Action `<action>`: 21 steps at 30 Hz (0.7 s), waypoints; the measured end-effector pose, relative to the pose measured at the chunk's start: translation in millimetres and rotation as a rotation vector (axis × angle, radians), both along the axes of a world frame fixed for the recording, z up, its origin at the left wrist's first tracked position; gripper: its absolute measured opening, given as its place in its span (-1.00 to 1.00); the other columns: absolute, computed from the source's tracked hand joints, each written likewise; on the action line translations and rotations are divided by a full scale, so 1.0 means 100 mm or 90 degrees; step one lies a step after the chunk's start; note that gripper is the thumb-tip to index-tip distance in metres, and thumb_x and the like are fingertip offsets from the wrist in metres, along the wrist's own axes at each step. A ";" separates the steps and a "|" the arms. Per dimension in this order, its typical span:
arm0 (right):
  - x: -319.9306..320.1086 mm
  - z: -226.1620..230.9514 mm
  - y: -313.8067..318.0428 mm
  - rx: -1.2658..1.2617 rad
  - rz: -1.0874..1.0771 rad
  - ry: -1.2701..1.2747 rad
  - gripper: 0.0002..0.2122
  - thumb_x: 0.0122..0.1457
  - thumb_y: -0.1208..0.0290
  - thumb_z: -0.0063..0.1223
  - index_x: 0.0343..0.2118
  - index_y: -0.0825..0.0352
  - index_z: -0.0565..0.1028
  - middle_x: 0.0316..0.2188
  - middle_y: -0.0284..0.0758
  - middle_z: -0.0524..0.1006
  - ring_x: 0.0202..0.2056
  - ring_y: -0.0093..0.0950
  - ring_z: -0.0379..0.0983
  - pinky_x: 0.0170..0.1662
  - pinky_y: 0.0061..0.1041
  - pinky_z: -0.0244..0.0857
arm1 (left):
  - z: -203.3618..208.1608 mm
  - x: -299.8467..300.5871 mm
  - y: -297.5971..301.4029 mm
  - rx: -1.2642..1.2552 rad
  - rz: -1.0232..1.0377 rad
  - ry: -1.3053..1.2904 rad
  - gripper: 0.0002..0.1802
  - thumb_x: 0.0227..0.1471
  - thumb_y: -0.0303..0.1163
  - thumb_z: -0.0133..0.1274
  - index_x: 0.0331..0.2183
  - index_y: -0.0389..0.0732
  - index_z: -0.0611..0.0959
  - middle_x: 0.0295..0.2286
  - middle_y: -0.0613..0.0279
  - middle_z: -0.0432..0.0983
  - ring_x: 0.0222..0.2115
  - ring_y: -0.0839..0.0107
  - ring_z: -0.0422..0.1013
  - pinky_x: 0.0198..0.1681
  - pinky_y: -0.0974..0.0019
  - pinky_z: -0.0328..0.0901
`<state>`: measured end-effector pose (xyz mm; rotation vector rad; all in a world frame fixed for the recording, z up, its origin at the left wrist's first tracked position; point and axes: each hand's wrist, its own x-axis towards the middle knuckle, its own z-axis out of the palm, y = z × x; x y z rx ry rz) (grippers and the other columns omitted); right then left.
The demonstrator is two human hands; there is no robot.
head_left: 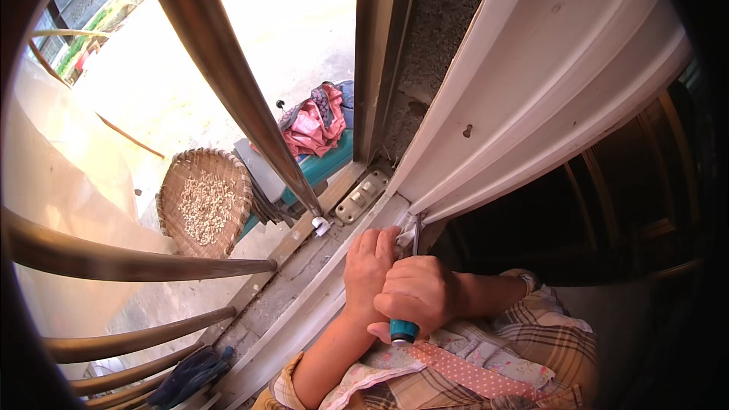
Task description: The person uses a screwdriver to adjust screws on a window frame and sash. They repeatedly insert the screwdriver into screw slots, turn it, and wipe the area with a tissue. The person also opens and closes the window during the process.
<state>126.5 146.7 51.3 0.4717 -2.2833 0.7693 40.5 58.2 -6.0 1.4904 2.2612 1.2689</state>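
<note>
My right hand is wrapped round a screwdriver with a teal and black handle. Its metal shaft points away from me, and the tip reaches the lower corner of the white ridged door trim. Close beside it on the left is my left hand, its fingers curled at the edge of the white window frame. What those fingers grip is hidden from view. A small white piece shows between the fingertips and the shaft.
Metal window bars stand along the left. On the sill are a switch plate and a white fitting. Outside lie a woven basket of pale pods and pink cloth. Dark cloth hangs by the lower bars.
</note>
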 end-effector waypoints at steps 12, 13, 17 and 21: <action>-0.01 -0.03 0.10 -0.046 0.064 -0.040 -0.72 0.03 0.27 0.28 -0.55 0.32 0.40 -0.67 -0.30 0.35 -0.64 -0.32 0.34 -0.55 -0.38 0.21 | -0.08 -0.04 -0.05 0.073 -0.048 -0.009 -0.83 -0.20 -0.43 0.13 -0.42 -0.14 0.58 -0.45 0.14 0.39 -0.35 0.08 0.37 -0.27 0.11 0.29; 0.02 -0.01 0.09 -0.057 0.063 -0.036 -0.72 0.02 0.28 0.29 -0.55 0.32 0.40 -0.67 -0.30 0.35 -0.64 -0.32 0.34 -0.55 -0.39 0.21 | -0.06 -0.04 -0.05 0.070 -0.043 -0.015 -0.83 -0.22 -0.44 0.14 -0.42 -0.14 0.58 -0.46 0.15 0.39 -0.36 0.08 0.37 -0.28 0.10 0.30; 0.04 0.00 -0.05 -0.083 0.056 0.000 -0.70 0.00 0.28 0.33 -0.55 0.32 0.40 -0.68 -0.31 0.33 -0.64 -0.34 0.32 -0.56 -0.41 0.18 | -0.02 -0.03 -0.03 0.073 -0.014 -0.022 -0.81 -0.27 -0.49 0.18 -0.45 -0.14 0.57 -0.49 0.16 0.39 -0.39 0.08 0.38 -0.30 0.09 0.30; 0.01 -0.07 -0.06 -0.034 -0.001 0.070 -0.70 0.03 0.28 0.32 -0.55 0.31 0.39 -0.68 -0.35 0.29 -0.65 -0.39 0.29 -0.57 -0.45 0.15 | 0.02 -0.01 -0.03 0.071 0.007 -0.035 -0.84 -0.24 -0.46 0.16 -0.45 -0.15 0.58 -0.49 0.15 0.40 -0.39 0.08 0.39 -0.30 0.08 0.31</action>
